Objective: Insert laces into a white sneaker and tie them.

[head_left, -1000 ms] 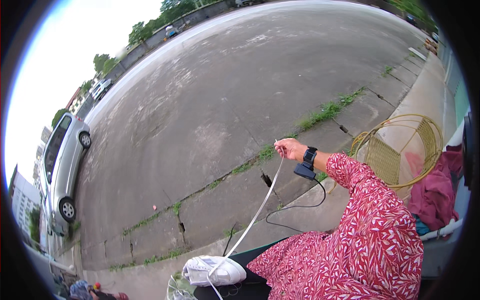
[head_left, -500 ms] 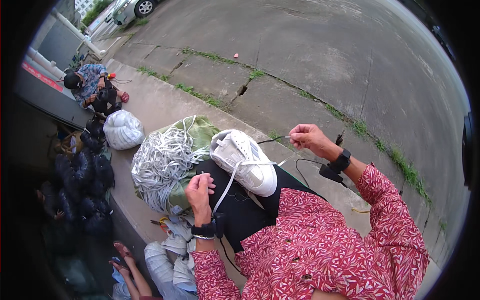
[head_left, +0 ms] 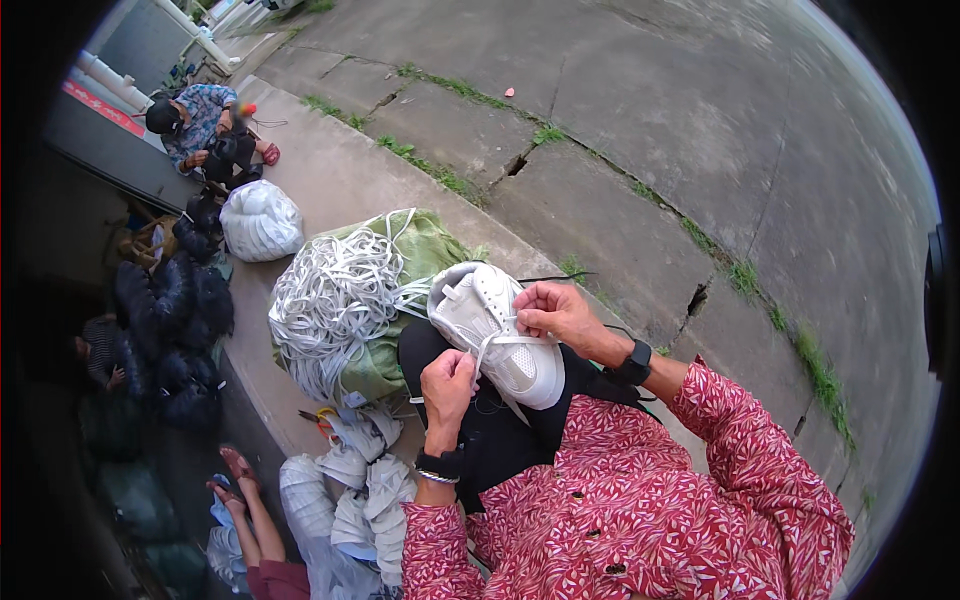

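A white sneaker rests across my black-clad lap, its toe toward me and to the right. A flat white shoelace crosses its front eyelets. Beside the shoe's left edge, my left hand is closed, thumb and finger pinching the lace. My right hand is over the eyelet row on the right side, its fingertips pinched together on a lace end; the tip itself is mostly hidden. At my left, a heap of loose white shoelaces lies on a green sack.
Orange-handled scissors lie near white shoe pieces at lower left. A full white bag stands farther off, by a seated person. Dark bags are piled at left. Another person's legs show below.
My right hand has come in from the far right to the sneaker's eyelets. My left hand has moved right, closer to the shoe. The whole view has shifted slightly.
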Demonstrator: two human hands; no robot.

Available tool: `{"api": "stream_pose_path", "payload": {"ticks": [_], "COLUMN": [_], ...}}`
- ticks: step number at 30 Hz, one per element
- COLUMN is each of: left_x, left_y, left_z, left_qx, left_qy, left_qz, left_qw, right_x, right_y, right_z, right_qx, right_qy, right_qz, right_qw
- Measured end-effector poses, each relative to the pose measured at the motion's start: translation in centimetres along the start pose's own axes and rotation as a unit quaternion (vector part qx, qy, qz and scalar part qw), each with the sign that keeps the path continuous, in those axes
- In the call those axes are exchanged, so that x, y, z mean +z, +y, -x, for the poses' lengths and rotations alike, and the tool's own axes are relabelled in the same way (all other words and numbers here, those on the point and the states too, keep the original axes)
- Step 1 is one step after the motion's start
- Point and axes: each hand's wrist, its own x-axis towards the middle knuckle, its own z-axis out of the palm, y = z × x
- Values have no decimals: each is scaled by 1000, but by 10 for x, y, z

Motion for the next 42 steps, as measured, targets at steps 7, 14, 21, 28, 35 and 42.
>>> {"api": "stream_pose_path", "payload": {"ticks": [7,14,21,28,35,42], "left_x": [-4,-5,10,-17,-12,-13], "left_y": [1,2,37,-10,-16,-3], "left_z": [5,5,3,-1,-7,4], "left_qx": [0,2,129,54,88,67], "left_qy": [-3,21,102,80,58,53], "left_qz": [-27,-51,-333,-162,-162,-134], "left_qw": [1000,998,929,982,981,987], "right_x": [8,13,18,25,16,70], "right_y": [-3,4,-14,-6,-10,-27], "right_z": [6,-4,-10,-13,-16,-34], "right_qx": [5,-81,-347,-224,-323,-372], "right_qy": [-6,-8,13,-50,14,-96], "right_qz": [-15,90,420,361,400,611], "right_qw": [1000,993,838,904,858,692]}}
